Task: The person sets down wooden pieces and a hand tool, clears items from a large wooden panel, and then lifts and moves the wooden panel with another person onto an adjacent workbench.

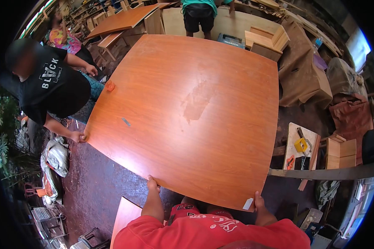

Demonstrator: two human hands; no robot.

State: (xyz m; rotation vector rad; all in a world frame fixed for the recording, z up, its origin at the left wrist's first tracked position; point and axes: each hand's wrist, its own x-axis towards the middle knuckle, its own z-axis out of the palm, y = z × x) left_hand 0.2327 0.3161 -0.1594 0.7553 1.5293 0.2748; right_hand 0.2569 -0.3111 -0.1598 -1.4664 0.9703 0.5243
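Note:
A large wood-grain panel (166, 137) with a reddish-brown face lies flat in front of me. Its near edge is in my left hand (153, 183), with the fingers closed round it and partly hidden under the board. At the near right corner my right hand (259, 201) grips the side edge, beside a small white sticker (248, 203). On the panel are a dull patch (196, 101), a small grey strip (126, 121) and an orange round object (110, 85) by the left edge. A co-worker's hand (78, 136) holds the left corner.
A co-worker in a black shirt (50, 79) stands at the left; another person in green (198, 12) is beyond the far edge. At right, a small bench (294, 135) carries tools. Another panel (126, 218) is by my left leg. White sacks (56, 157) lie at left.

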